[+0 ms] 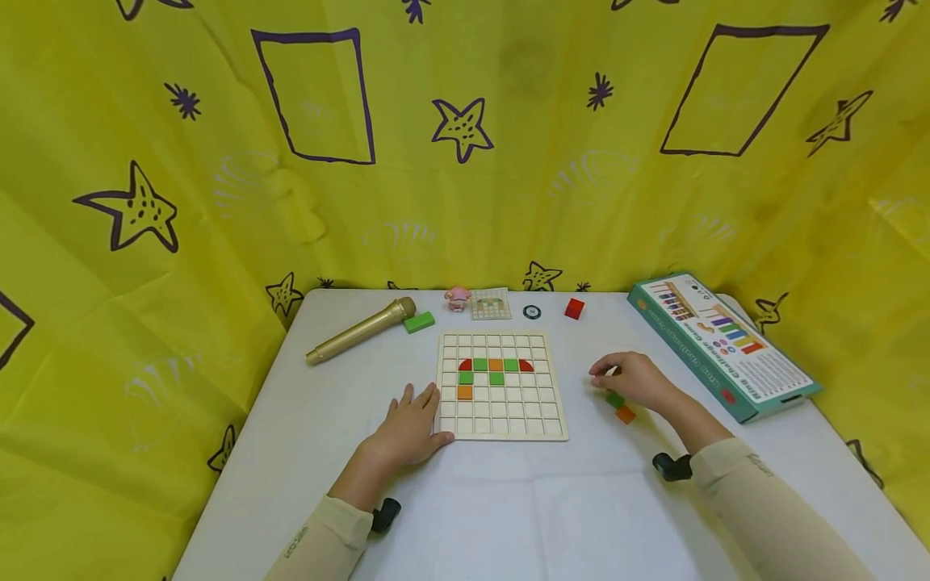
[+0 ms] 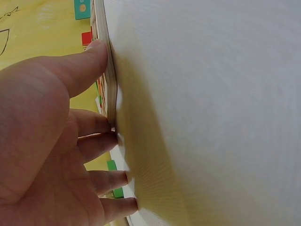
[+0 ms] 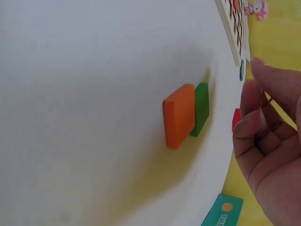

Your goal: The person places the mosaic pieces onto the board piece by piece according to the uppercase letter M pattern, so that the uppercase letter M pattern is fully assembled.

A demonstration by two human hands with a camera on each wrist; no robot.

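A wooden grid board [image 1: 517, 410] lies mid-table, with several green, orange and red pieces set in its upper and left cells. My left hand [image 1: 408, 428] rests at its lower left corner, fingers spread. In the left wrist view, the thumb [image 2: 89, 63] touches the board's edge [image 2: 112, 89] and the other fingertips meet the tablecloth. Right of the board, my right hand [image 1: 635, 379] hovers with loosely bent fingers; nothing shows between thumb and forefinger. Close below it are a green square tile [image 3: 201, 110] and an orange square tile [image 3: 179, 117], side by side.
Behind the board are a gold microphone [image 1: 363, 331], a green block [image 1: 419, 323], a pink figurine [image 1: 458, 298], a pattern card [image 1: 491, 304], a round token [image 1: 532, 311] and a red block [image 1: 574, 308]. A teal game box [image 1: 726, 347] lies at the right. A yellow curtain [image 1: 538, 202] hangs behind.
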